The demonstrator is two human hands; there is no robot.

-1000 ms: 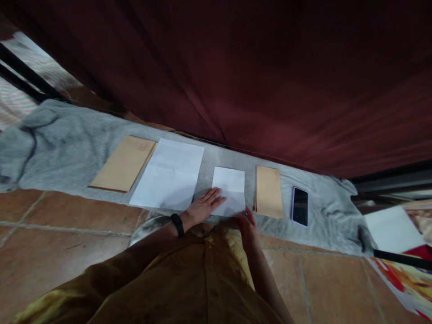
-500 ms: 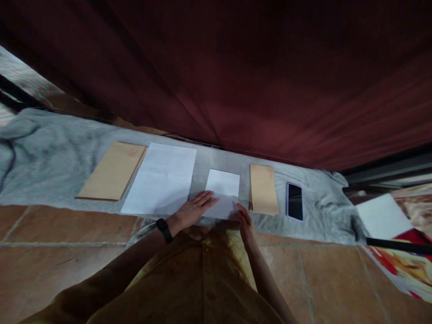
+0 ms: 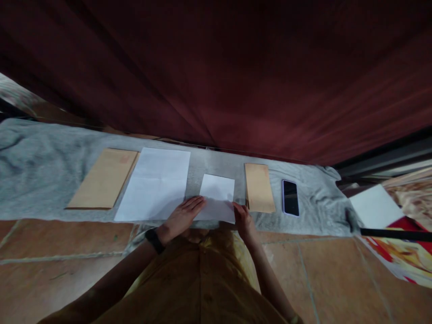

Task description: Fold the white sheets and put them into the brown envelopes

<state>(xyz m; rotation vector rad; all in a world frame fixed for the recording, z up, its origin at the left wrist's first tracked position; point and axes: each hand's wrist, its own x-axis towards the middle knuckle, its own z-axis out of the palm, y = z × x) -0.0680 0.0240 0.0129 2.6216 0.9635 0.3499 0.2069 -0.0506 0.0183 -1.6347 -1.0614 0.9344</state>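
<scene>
A small folded white sheet [image 3: 218,193] lies on a grey cloth [image 3: 43,166] spread over the tiled floor. My left hand [image 3: 184,215], with a black band on its wrist, rests flat with fingers stretched out on the sheet's near left corner. My right hand [image 3: 243,218] touches the sheet's near right corner with its fingertips, and whether those fingers are spread or pinched is unclear. A larger white sheet [image 3: 155,184] lies just left of my left hand. A stack of brown envelopes [image 3: 259,188] lies just right of my right hand.
A single brown envelope [image 3: 103,179] lies at the left on the cloth, and a dark phone [image 3: 290,197] at the right. A dark red curtain [image 3: 236,76] hangs behind. More white paper [image 3: 374,207] and colourful printed sheets [image 3: 405,252] lie at the far right.
The view has swung slightly, so everything sits lower and further left. Both hands have slid a little toward the near edge of the small sheet.
</scene>
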